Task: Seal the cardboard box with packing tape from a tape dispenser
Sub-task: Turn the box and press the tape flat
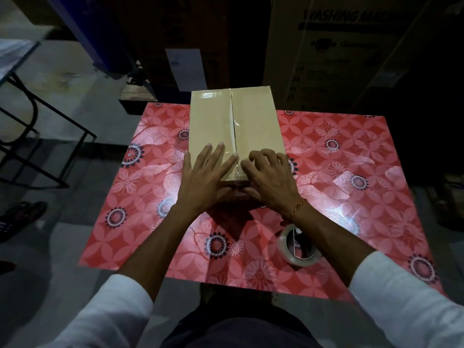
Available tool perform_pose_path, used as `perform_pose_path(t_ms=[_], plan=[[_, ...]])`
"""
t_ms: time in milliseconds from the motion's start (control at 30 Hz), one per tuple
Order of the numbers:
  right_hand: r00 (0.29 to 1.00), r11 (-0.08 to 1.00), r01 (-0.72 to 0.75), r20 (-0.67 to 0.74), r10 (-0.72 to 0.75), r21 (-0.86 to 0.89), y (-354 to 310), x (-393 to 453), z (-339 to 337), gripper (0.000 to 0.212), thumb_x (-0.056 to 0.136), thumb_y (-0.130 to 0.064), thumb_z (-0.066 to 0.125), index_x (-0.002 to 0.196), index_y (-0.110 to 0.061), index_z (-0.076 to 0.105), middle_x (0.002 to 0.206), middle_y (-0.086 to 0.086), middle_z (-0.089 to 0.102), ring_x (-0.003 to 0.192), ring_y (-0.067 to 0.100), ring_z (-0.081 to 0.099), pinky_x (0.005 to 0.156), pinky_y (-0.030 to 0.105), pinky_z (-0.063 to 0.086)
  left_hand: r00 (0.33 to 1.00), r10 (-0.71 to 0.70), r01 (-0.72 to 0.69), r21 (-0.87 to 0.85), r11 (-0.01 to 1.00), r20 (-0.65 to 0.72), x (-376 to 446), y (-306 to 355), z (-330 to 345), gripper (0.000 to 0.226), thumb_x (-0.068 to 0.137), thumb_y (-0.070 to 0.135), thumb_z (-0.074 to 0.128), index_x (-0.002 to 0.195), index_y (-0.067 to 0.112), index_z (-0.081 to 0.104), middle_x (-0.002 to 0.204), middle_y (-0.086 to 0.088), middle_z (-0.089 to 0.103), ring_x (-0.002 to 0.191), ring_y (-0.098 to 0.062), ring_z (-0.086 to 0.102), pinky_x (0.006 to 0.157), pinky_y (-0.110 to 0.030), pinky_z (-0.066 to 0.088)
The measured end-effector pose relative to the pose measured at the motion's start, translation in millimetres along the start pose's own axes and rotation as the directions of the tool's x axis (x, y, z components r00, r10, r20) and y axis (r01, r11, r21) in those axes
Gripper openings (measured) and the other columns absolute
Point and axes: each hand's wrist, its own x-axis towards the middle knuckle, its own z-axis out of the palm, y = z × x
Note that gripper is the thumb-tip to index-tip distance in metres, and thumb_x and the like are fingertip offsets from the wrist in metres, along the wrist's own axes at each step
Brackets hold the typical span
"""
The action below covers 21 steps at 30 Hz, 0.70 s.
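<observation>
A brown cardboard box (253, 114) lies lengthwise on the red flowered table (351, 172), its two top flaps meeting at a centre seam. Clear tape glints along the near part of that seam. My left hand (206, 169) rests flat on the left flap, fingers spread, thumb over the near edge. My right hand (268, 174) has its fingers curled and presses on the right flap beside the seam, thumb on the near face. A roll of clear tape (298, 244) lies on the table under my right forearm, partly hidden by it.
Large cartons, one printed with washing machine lettering (346, 16), stand behind the table. A black metal frame (37, 146) stands on the floor at the left. A sandalled foot (22, 212) shows at the left edge.
</observation>
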Motion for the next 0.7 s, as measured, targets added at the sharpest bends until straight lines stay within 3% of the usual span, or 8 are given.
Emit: perform_pose_path(t_ms=[133,267,400,500,567,633,700], plan=[[0.999,0.999,0.030,0.039,-0.029,-0.039,3.6,-0.7,-1.5,0.067,0.071,-0.050,0.078,0.123,-0.018,0.051,0.129,0.008,0.057,0.116,0.034,0.053,0.085,0.046,0.040,1.000,-0.010,0.010,0.027,1.000,0.008,0.6,-0.3,2.5,0.105,0.072,0.050,0.079,0.157,0.027,0.023,0.167,-0.006,0.023,0.152,-0.032,0.023,0.113,-0.070,0.023],[0.999,1.000,0.027,0.018,-0.027,-0.013,4.1,-1.4,0.1,0.064,0.075,-0.056,0.073,0.122,-0.018,0.053,0.127,0.008,0.057,0.115,0.033,0.052,0.086,0.045,0.039,0.999,-0.023,0.023,0.012,1.000,-0.029,0.6,0.6,3.6,0.095,0.082,0.065,0.058,0.158,0.022,0.022,0.167,-0.004,0.023,0.153,-0.030,0.023,0.114,-0.068,0.022],[0.999,0.999,0.049,0.014,-0.049,0.007,10.0,2.2,0.0,0.057,0.081,-0.059,0.066,0.121,-0.020,0.054,0.125,0.007,0.058,0.112,0.032,0.051,0.083,0.045,0.040,1.000,-0.005,0.006,0.039,0.999,-0.023,1.3,0.2,4.4,0.086,0.087,0.068,0.039,0.156,0.018,0.028,0.165,-0.007,0.029,0.151,-0.031,0.028,0.111,-0.069,0.027],[0.993,0.993,0.111,0.036,-0.113,0.047,22.6,4.4,-1.2,0.053,0.082,-0.054,0.070,0.122,-0.023,0.055,0.128,0.007,0.058,0.113,0.032,0.052,0.082,0.044,0.043,1.000,0.013,-0.013,0.045,0.999,0.009,4.9,-3.0,5.9,0.091,0.085,0.070,0.038,0.157,0.016,0.026,0.165,-0.008,0.028,0.151,-0.032,0.028,0.111,-0.069,0.027],[0.988,0.988,0.142,0.051,-0.145,0.068,28.9,4.4,-2.5,0.052,0.083,-0.050,0.068,0.126,-0.024,0.053,0.131,0.008,0.057,0.115,0.033,0.052,0.083,0.044,0.044,0.999,0.032,-0.032,0.015,0.999,0.024,6.8,-7.9,5.7,0.094,0.084,0.068,0.047,0.158,0.015,0.023,0.166,-0.007,0.025,0.152,-0.031,0.025,0.113,-0.069,0.024],[0.988,0.986,0.146,0.033,-0.149,0.086,28.9,4.8,-3.4,0.050,0.088,-0.057,0.059,0.126,-0.024,0.054,0.130,0.007,0.058,0.114,0.032,0.053,0.083,0.044,0.044,0.998,0.057,-0.056,-0.018,0.998,0.036,6.7,-12.9,4.9,0.097,0.084,0.064,0.058,0.158,0.015,0.020,0.167,-0.006,0.022,0.153,-0.031,0.021,0.114,-0.070,0.022],[0.993,0.989,0.118,0.022,-0.120,0.084,24.3,8.1,-4.2,0.055,0.093,-0.068,0.045,0.121,-0.023,0.058,0.124,0.005,0.059,0.109,0.030,0.054,0.081,0.043,0.043,0.998,0.049,-0.047,-0.062,0.997,0.033,6.4,-13.8,2.9,0.093,0.087,0.069,0.048,0.158,0.015,0.021,0.167,-0.005,0.022,0.154,-0.030,0.019,0.115,-0.070,0.020]])
